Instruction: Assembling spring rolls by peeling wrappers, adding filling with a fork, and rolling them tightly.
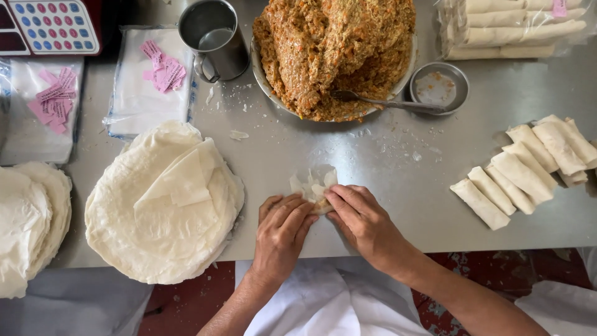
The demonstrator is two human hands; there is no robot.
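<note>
At the near edge of the steel table (373,155), a thin wrapper (314,186) is being rolled; it is pinched by the fingers of the left hand (283,233) and the right hand (364,221), both closed on it. Several finished rolls (519,174) are laid at the right, while a stack of round sheets (163,205) and a heaped bowl of orange filling (336,53) remain (so much work seems left). Clear bags of white sheets (146,87) with small pink labels (161,68) are placed at the far left, and a bag of rolls (516,28) at the far right.
</note>
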